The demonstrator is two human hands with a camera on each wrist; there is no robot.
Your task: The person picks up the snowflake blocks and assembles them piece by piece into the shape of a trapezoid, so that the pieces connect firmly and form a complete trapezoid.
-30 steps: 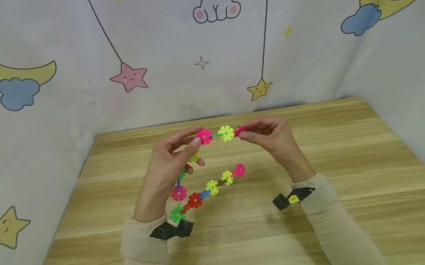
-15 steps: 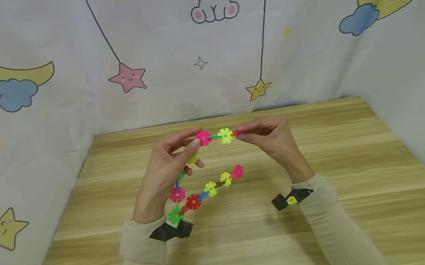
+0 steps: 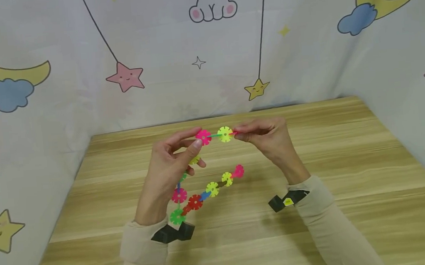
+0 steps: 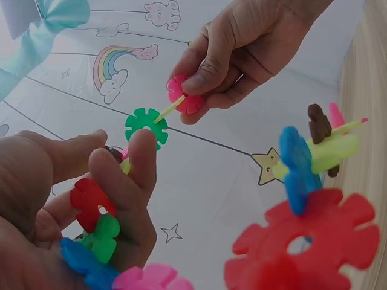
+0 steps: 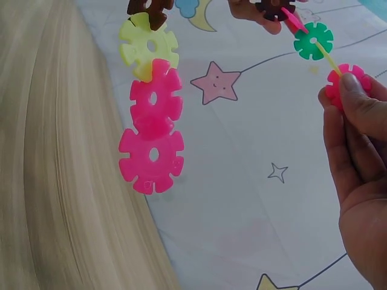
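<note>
A chain of notched plastic snowflake discs spans both hands. The left hand (image 3: 168, 165) pinches a pink disc (image 3: 204, 137) between thumb and fingers. From there the chain runs through a green disc (image 4: 146, 128) and a yellow disc (image 3: 225, 134) to another pink disc (image 5: 349, 84). Thumb and fingers of the right hand (image 3: 269, 140) pinch that end disc, which is joined to the yellow one. Below the left hand the chain bends at a green disc (image 3: 177, 216). It then slants right through a red disc (image 3: 195, 202) to a pink end (image 3: 239, 171). The left fingers hide some discs.
A wood-grain table (image 3: 243, 238) lies under the hands. Behind it hangs a white curtain (image 3: 168, 94) printed with stars and moons. Each wrist carries a black camera mount (image 3: 276, 203). The loose end of the chain hangs between the arms.
The pink disc in the right hand has turned from partly face-on to nearly edge-on. The right hand has drifted slightly left; the left hand's hold looks the same.
</note>
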